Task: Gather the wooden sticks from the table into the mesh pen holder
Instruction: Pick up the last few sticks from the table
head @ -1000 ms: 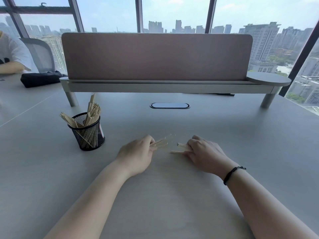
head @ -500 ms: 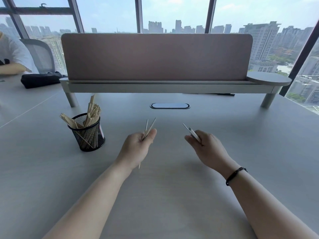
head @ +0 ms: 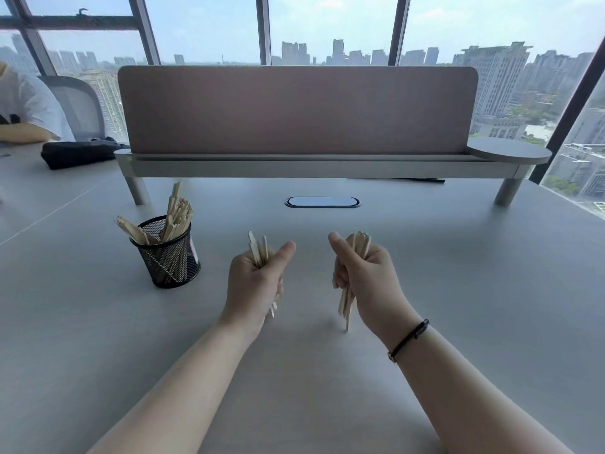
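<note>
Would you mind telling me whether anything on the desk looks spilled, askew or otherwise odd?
Nothing is spilled. The sticks in the mesh pen holder splay untidily, one clump leaning left over the rim. Each hand, left and right, grips an upright bundle.

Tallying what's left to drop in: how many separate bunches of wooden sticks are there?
3: one in the mesh pen holder, one gripped by the left hand, one by the right hand. Single sticks overlap, uncountable.

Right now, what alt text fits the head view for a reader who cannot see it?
Two bare hands hover over a grey table, the left hand and the right hand each gripping a bundle of wooden sticks. A black mesh pen holder, already holding sticks, stands to the left.
</note>
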A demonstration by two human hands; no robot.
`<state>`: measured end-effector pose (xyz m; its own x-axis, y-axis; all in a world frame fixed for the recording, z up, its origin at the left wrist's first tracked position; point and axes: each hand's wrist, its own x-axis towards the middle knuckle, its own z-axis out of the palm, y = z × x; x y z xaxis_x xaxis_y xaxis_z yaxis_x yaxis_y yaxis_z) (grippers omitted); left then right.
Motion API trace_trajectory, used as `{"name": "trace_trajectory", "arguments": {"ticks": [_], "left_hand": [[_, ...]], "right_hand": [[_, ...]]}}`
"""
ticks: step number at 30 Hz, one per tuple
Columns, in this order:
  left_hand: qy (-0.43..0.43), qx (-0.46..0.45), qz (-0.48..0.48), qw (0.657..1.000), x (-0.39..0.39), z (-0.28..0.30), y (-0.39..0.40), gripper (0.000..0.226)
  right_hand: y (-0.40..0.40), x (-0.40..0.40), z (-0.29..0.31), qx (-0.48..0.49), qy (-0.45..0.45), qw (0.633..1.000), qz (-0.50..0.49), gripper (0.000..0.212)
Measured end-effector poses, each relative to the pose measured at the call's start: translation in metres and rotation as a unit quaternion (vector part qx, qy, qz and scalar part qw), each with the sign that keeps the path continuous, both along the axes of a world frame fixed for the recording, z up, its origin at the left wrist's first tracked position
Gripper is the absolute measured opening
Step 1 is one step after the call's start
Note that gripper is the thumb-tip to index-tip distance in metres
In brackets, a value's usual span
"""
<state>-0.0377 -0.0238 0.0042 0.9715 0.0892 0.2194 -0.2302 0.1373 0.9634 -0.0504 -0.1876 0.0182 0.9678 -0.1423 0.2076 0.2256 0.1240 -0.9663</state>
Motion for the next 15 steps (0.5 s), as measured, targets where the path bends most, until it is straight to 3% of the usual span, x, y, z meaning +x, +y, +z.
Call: {"name": "trace_trajectory", "arguments": {"ticks": [9,15], "left_hand": [[-0.026,-0.029,-0.014,0.999,-0.0011,0.0071,0.0032,0.057],[-0.010,0.007,-0.063,0.998,-0.0044,0.0094,0.0051,0.057]], "right_hand": [[-0.0042,-0.0041,-0.0004,0.002,0.030,0.999,0.031,0.065],[-0.0009,-0.0075,0.0014,-0.033,0.046,0.998,-0.017,0.065]]}}
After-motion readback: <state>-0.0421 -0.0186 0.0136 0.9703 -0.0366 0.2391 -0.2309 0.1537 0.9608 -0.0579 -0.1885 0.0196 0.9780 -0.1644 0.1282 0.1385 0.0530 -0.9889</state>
